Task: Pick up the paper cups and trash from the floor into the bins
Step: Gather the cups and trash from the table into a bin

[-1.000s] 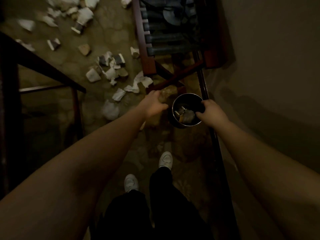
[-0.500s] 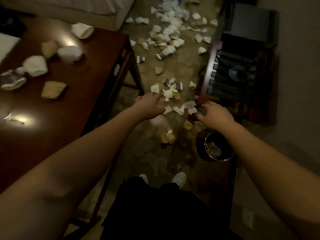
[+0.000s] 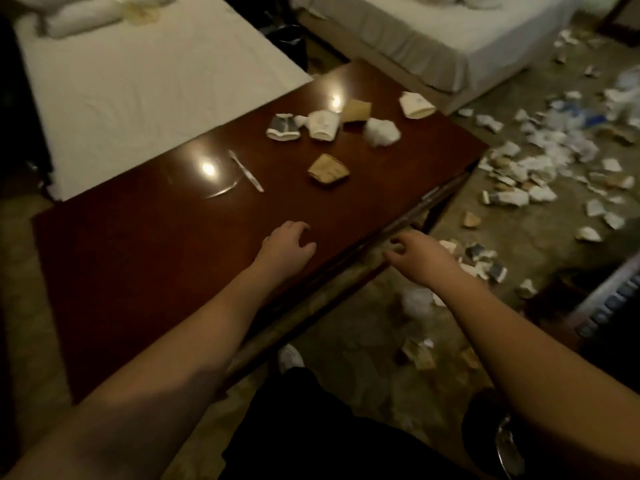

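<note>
1. Across the carpeted floor [image 3: 540,251] to the person's right, torn paper cups and scraps [image 3: 526,174] lie in a loose field, thickest toward the far bed [image 3: 450,53], with a few pieces [image 3: 483,259] just beyond the right hand.
2. More crushed cups [image 3: 323,124] and a wad of tissue [image 3: 381,132] sit on the dark wooden bench [image 3: 145,258], near a white plastic utensil [image 3: 246,170].
3. A metal bin [image 3: 507,445] shows only as a rim at the lower right edge, close by the person's leg; what it contains cannot be made out.
4. The step in hand looks like the gap between loads: neither hand carries anything, and most of the litter is not yet picked up.
5. The left hand [image 3: 285,245] hovers over the near part of the bench, fingers [image 3: 304,228] loosely curled and apart, holding nothing; whether it touches the wood cannot be told.
6. The right hand [image 3: 420,259] reaches out past the bench edge above the floor, fingers [image 3: 398,242] spread and relaxed, also holding nothing.
7. The next move probably calls for bending down to the nearest floor scraps, gathering several in one grasp, and carrying them back to the bin.
</note>
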